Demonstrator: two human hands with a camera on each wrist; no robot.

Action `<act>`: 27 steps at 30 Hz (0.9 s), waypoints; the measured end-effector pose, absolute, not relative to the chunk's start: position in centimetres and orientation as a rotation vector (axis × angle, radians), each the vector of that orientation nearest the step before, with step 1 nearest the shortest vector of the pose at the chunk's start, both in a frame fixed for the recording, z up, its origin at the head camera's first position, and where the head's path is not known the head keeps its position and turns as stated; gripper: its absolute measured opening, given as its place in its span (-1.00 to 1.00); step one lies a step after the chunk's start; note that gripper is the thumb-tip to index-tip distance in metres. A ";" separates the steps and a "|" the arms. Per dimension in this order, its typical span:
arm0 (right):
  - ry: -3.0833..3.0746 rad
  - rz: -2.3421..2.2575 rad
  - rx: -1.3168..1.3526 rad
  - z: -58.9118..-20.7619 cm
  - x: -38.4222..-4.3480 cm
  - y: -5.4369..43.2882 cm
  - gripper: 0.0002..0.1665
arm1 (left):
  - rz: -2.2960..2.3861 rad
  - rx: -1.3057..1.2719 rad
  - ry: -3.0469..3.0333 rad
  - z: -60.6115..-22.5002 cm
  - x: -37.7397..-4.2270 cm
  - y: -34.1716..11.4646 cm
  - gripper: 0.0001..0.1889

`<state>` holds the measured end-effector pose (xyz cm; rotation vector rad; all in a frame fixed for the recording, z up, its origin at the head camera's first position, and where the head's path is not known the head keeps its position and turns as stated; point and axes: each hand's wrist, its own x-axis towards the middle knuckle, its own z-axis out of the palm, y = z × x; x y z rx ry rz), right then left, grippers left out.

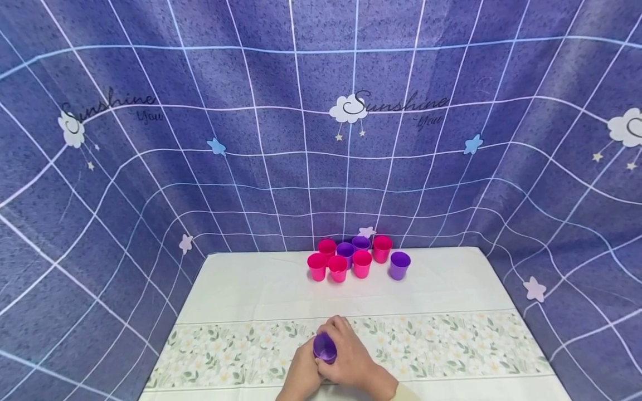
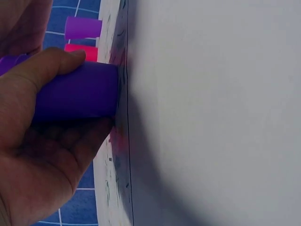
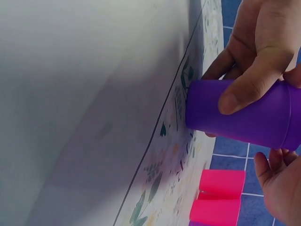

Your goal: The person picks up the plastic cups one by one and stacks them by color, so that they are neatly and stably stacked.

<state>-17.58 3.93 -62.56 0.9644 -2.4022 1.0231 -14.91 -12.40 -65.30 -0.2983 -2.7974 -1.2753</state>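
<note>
Two purple cups, one nested in the other, stand upright at the front of the table. The lower purple cup (image 3: 207, 106) is gripped by my left hand (image 2: 51, 155), its thumb along the cup's side and its fingers curled beneath and behind. In the head view, the left hand (image 1: 303, 370) lies on the left of the stack. My right hand (image 1: 348, 353) holds the upper purple cup (image 1: 325, 350) near its rim, thumb on the near side and fingers on the far side. Part of the right hand (image 3: 284, 188) shows beside the rim in the right wrist view.
At the back of the table stand several pink cups (image 1: 362, 264) grouped with two purple cups (image 1: 345, 254). Another purple cup (image 1: 399, 265) is a little apart on the right. A floral band crosses the white tablecloth (image 1: 241, 289). Blue gridded curtains (image 1: 281, 195) enclose the back and sides.
</note>
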 end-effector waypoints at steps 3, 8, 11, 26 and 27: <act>-2.406 1.049 0.998 -62.4 -17.6 4.3 -0.30 | -1.279 -0.304 -2.796 -65.4 -15.0 -12.4 -0.46; -2.522 1.191 1.003 -61.9 -17.4 5.0 -0.02 | -1.311 -0.328 -2.765 -65.7 -15.1 -12.4 -0.39; -2.568 1.284 0.977 -62.2 -17.5 5.5 0.05 | -1.343 -0.328 -2.750 -65.9 -15.0 -12.4 -0.39; -2.646 1.169 0.693 -62.4 -20.3 8.1 0.09 | -1.318 -0.199 -2.816 -65.4 -14.9 -12.1 -0.34; -2.642 1.148 0.685 -62.4 -20.6 8.3 0.08 | -1.319 -0.191 -2.818 -65.4 -14.9 -12.0 -0.34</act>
